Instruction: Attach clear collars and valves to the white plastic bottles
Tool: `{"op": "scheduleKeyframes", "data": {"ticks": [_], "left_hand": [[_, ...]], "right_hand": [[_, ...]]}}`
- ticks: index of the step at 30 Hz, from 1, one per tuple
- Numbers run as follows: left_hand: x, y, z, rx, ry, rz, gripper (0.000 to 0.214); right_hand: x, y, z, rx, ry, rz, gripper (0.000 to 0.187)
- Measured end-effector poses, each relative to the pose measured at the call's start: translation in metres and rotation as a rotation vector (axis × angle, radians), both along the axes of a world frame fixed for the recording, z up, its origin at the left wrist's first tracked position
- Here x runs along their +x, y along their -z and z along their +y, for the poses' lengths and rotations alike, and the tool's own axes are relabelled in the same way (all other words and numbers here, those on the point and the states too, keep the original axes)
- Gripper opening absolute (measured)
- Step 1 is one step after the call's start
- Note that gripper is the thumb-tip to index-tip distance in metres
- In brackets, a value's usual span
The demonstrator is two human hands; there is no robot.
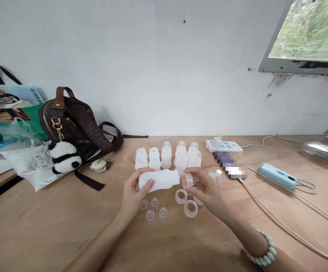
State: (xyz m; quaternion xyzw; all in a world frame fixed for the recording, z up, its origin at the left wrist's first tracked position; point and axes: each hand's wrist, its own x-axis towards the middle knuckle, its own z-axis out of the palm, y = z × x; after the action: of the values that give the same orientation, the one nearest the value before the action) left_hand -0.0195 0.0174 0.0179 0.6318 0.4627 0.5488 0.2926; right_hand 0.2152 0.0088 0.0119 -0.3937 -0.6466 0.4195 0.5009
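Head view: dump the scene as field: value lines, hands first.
left hand: grips a white bottle lying sideways, mouth toward the right hand
right hand: pinches a clear collar by the bottle's mouth; contact unclear
behind hands: uncapped bottles, bottles with domed covers
near side, left: four clear nipples
near side, right: loose rings
far left: brown backpack, panda toy
right: power strip, light-blue power bank

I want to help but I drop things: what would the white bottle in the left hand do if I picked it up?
The white bottle is probably light: it looks like plastic, and the left hand alone seems to hold it up. Laid on its side, it might roll, since its body looks round. Its smooth surface could feel a bit slippery.
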Motion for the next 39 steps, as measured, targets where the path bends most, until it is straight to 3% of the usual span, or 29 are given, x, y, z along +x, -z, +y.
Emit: {"op": "scheduleKeyframes", "data": {"ticks": [3, 7, 10, 13, 16, 21, 27, 33, 39], "left_hand": [[-0.001, -0.002, 0.006, -0.050, -0.046, -0.111, 0.029], [0.002, 0.001, 0.006, -0.062, 0.042, -0.128, 0.031], [0.006, 0.004, 0.003, -0.070, 0.114, -0.043, 0.032], [0.009, 0.005, 0.001, -0.069, 0.148, 0.051, 0.033], [0.009, 0.006, 0.002, -0.020, 0.100, 0.119, 0.035], [0.003, 0.008, 0.004, 0.025, -0.040, 0.100, 0.027], [0.001, 0.009, 0.005, 0.077, -0.022, 0.056, 0.021], [0.002, 0.006, 0.001, 0.113, -0.023, 0.115, 0.018], [0.004, 0.007, -0.001, 0.113, -0.008, 0.146, 0.018]], "right_hand": [[0.001, -0.003, 0.000, -0.056, -0.024, 0.074, 0.033], [-0.002, -0.003, -0.001, -0.182, -0.254, 0.087, 0.043], [-0.004, 0.000, -0.002, -0.151, -0.320, 0.056, 0.031], [-0.004, 0.002, -0.002, -0.095, -0.252, -0.006, 0.025], [-0.002, -0.002, 0.001, -0.056, -0.128, -0.161, 0.020], [-0.011, -0.012, 0.010, 0.118, 0.057, -0.637, 0.015], [-0.045, -0.023, 0.027, 0.186, 0.217, -1.122, 0.016], [-0.072, -0.022, 0.043, 0.201, 0.290, -1.223, 0.019], [-0.078, -0.015, 0.054, 0.239, 0.350, -1.254, 0.021]]}}
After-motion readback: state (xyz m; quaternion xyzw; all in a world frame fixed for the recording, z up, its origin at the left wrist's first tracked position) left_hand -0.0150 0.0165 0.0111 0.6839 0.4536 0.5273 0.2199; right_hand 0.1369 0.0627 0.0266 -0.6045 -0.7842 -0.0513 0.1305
